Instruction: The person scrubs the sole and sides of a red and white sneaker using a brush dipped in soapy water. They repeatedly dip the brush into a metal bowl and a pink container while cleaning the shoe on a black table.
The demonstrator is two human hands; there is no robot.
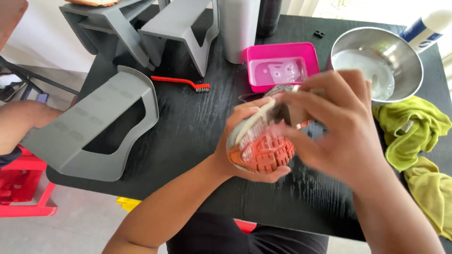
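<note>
My left hand (242,141) grips a shoe (261,150) held sole-up above the black table (188,117); the sole is orange with a pale rim. My right hand (339,127) is blurred and closed over the shoe's upper edge, pinching something small and dark there that I cannot make out. Both hands hover over the middle of the table, close to my body.
A pink tray of soapy water (281,66) and a steel bowl of water (376,63) stand behind the hands. A red-handled small brush (181,83) lies left of the tray. Grey plastic shoe stands (101,127) fill the left. Green cloths (414,136) lie at right.
</note>
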